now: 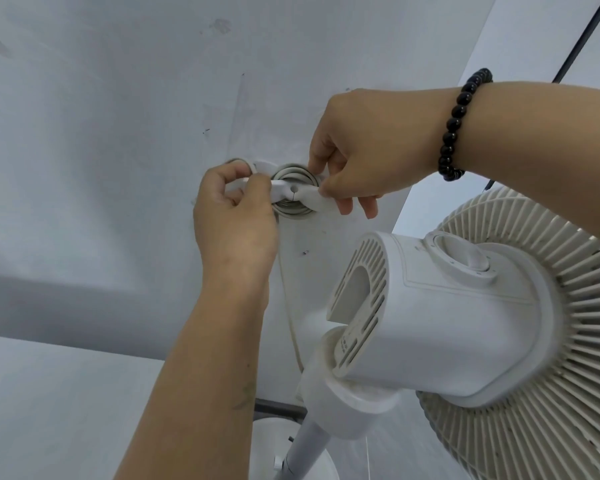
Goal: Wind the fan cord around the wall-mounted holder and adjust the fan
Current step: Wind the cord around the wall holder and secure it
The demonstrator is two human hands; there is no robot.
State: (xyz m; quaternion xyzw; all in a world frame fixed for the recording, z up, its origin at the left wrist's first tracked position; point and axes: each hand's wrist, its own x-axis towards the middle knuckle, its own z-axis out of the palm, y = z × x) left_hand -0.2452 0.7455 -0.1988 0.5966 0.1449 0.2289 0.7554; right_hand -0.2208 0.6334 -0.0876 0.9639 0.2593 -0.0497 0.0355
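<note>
A white wall-mounted holder (297, 194) with two flat wings sits on the wall, and several grey turns of the fan cord (293, 211) are coiled behind its wings. My left hand (234, 216) pinches the holder's left wing. My right hand (368, 150), with a black bead bracelet on its wrist, pinches the right wing. A loose length of cord (290, 308) runs down the wall from the coil towards the fan. The white standing fan (465, 320) is at the lower right, its motor housing towards me and its grille to the right.
The fan's pole (302, 448) and round base (267, 434) stand below, close to the wall. A white wall (101, 133) fills the left and top. A dark cable (582, 39) runs along the wall at the upper right.
</note>
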